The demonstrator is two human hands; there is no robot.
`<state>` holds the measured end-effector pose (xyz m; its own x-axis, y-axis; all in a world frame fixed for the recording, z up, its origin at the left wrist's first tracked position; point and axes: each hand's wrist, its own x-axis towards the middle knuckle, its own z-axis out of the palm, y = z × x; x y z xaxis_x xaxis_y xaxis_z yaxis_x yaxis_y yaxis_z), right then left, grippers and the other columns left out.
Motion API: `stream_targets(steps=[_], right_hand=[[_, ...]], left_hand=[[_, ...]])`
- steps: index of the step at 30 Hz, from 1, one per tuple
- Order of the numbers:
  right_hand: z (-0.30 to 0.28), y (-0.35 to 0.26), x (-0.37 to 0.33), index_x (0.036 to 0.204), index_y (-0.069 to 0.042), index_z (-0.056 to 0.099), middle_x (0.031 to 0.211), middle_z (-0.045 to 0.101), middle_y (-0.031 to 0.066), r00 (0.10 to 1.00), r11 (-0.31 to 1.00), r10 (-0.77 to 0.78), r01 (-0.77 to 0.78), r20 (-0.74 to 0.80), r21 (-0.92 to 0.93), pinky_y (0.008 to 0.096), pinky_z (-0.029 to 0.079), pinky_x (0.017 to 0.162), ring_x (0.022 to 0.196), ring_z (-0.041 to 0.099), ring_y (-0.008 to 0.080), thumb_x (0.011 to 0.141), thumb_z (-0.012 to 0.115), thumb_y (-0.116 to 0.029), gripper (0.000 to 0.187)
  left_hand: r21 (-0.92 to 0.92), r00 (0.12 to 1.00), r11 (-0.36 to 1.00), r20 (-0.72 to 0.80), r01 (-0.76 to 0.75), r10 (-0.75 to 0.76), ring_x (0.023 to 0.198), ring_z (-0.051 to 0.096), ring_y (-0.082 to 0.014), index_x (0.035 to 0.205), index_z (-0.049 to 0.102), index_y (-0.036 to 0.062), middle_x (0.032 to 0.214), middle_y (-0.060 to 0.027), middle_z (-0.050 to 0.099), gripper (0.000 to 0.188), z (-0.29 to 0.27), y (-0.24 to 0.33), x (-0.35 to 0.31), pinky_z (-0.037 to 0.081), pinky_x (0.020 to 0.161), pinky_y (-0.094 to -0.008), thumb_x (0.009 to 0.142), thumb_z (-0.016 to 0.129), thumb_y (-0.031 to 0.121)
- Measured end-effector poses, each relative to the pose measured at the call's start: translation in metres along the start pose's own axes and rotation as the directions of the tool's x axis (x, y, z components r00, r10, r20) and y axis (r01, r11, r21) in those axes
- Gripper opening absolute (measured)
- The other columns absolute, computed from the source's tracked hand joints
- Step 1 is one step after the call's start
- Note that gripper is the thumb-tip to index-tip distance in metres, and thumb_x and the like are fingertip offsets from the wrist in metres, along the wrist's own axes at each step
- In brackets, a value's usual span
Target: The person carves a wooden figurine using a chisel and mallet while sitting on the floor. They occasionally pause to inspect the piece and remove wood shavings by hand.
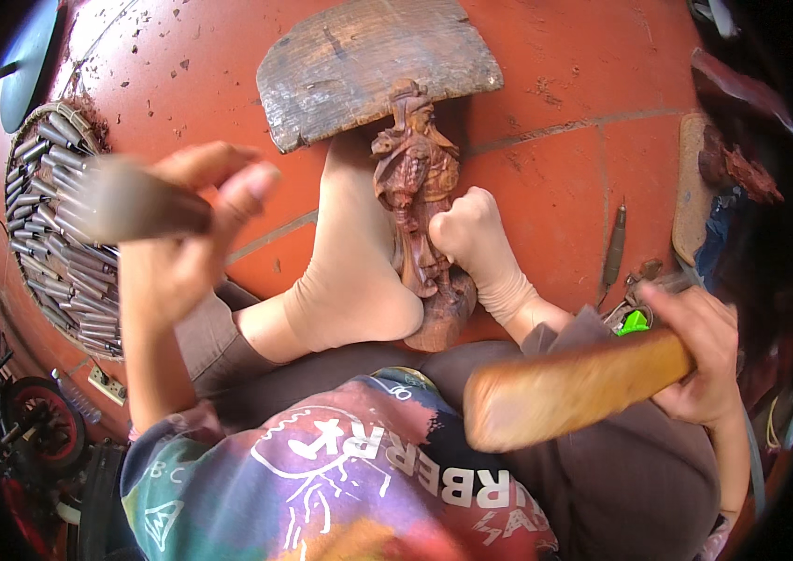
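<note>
A carved reddish-brown wooden figure (415, 178) lies between my feet, its upper end resting against a weathered board (378, 65). My left foot (350, 271) presses along its left side and my right foot (485, 243) touches its right side. Raised to the left of the figure, my left hand (186, 252) is closed around a chisel (144, 201); its dark handle is smeared by motion and its blade cannot be made out. On the right, over my thigh, my right hand (705, 360) grips a yellow-brown wooden mallet (564, 388), also apart from the figure.
A round basket (88, 107) packed with many dark-handled chisels stands at the left. Another slim tool (615, 245) lies on the red tile floor (555, 178) at right, near a bright green object (635, 322). A power strip (107, 384) is at lower left.
</note>
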<state>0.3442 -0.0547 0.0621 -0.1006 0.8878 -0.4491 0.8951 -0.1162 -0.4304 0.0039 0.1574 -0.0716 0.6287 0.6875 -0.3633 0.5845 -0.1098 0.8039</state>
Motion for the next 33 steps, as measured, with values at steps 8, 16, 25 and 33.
stream_targets(steps=[8,16,25,33], right_hand=[[0.005,0.015,0.019,0.077,-0.011,0.063,0.076,0.054,0.0043,0.946,0.943,-0.323,0.322,0.011,-0.078,0.0398,0.043,0.057,0.065,0.056,0.0256,0.057,0.066,-0.026,0.025],[0.008,0.015,0.022,0.074,-0.012,0.059,0.075,0.052,0.0037,0.957,0.957,-0.288,0.289,0.039,-0.028,0.0399,0.045,0.061,0.069,0.053,0.0246,0.058,0.06,-0.029,0.024],[0.006,0.012,0.026,0.073,-0.011,0.059,0.074,0.052,0.0031,0.96,0.959,-0.276,0.279,0.052,-0.047,0.0391,0.045,0.063,0.069,0.053,0.0233,0.057,0.061,-0.026,0.022],[0.003,0.013,0.03,0.075,-0.01,0.06,0.078,0.054,0.0035,0.958,0.961,-0.273,0.275,0.086,-0.007,0.0387,0.046,0.065,0.071,0.054,0.0232,0.059,0.062,-0.025,0.022]], left_hand=[[-0.215,0.613,0.704,0.366,-0.677,0.701,0.061,0.058,-0.0135,0.111,0.062,0.0091,0.084,-0.0022,0.055,0.031,0.085,0.041,0.001,0.052,0.049,-0.0281,0.084,0.069,0.023],[-0.31,0.558,0.559,0.101,-0.769,0.824,0.06,0.048,-0.0141,0.084,0.061,0.0128,0.076,0.0006,0.048,0.034,0.119,0.05,0.019,0.036,0.048,-0.0269,0.082,0.068,0.046],[-0.348,0.572,0.486,-0.211,-0.802,0.793,0.053,0.048,-0.0155,0.061,0.058,0.0136,0.061,0.0014,0.048,0.049,0.112,0.041,0.03,0.032,0.047,-0.0286,0.095,0.049,0.048],[-0.462,0.557,0.381,-0.344,-0.801,0.756,0.051,0.044,-0.0209,0.06,0.052,0.009,0.063,-0.0046,0.049,0.039,0.116,0.029,0.03,0.03,0.046,-0.0332,0.082,0.054,0.041]])
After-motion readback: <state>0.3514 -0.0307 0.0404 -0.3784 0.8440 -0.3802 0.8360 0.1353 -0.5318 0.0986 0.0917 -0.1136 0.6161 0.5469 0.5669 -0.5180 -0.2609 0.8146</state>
